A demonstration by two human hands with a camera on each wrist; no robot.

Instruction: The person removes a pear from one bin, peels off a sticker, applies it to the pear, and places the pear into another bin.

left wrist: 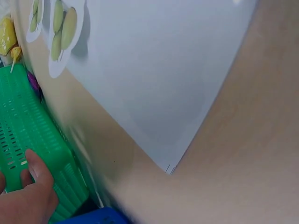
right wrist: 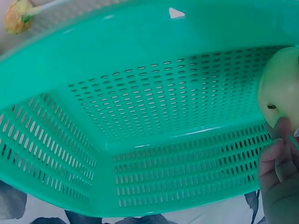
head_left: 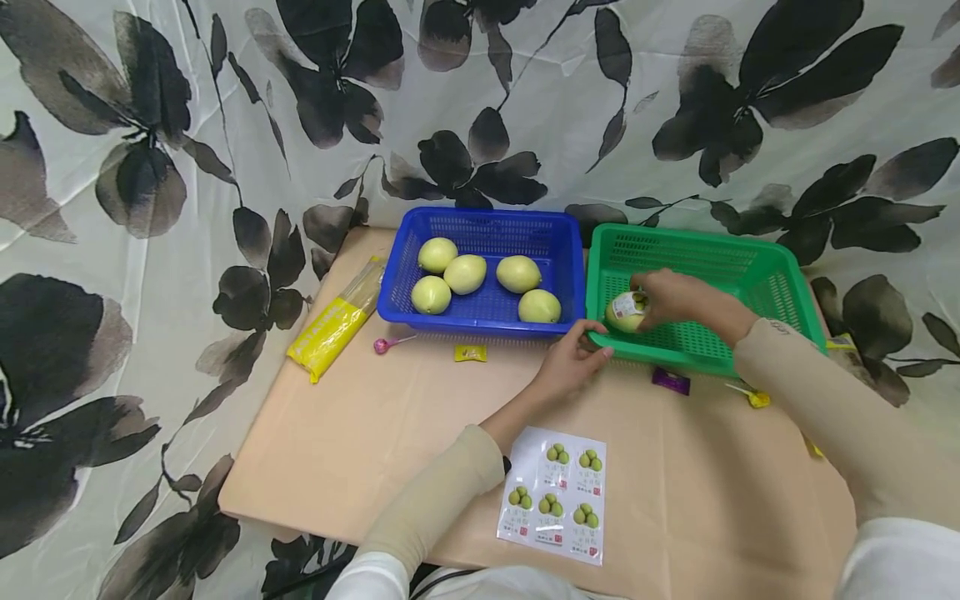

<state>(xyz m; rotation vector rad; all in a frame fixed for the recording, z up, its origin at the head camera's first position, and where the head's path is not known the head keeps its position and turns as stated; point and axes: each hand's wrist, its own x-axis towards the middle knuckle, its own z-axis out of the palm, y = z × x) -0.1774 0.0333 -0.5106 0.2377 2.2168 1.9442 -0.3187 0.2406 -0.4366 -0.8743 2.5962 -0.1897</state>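
Note:
My right hand holds a pale green round fruit inside the green basket, at its left end. A printed sticker shows on the fruit's upper side in the head view. In the right wrist view the fingers meet the fruit at the right edge, partly cut off. My left hand grips the front left corner of the green basket by its rim, thumb below and fingers over the top. In the left wrist view this hand is only partly seen at the basket's corner.
A blue basket with several similar fruits stands left of the green one. A sticker sheet lies near the front edge. A yellow packet, pink lollipop, yellow sweet, purple sweet and yellow lollipop lie around.

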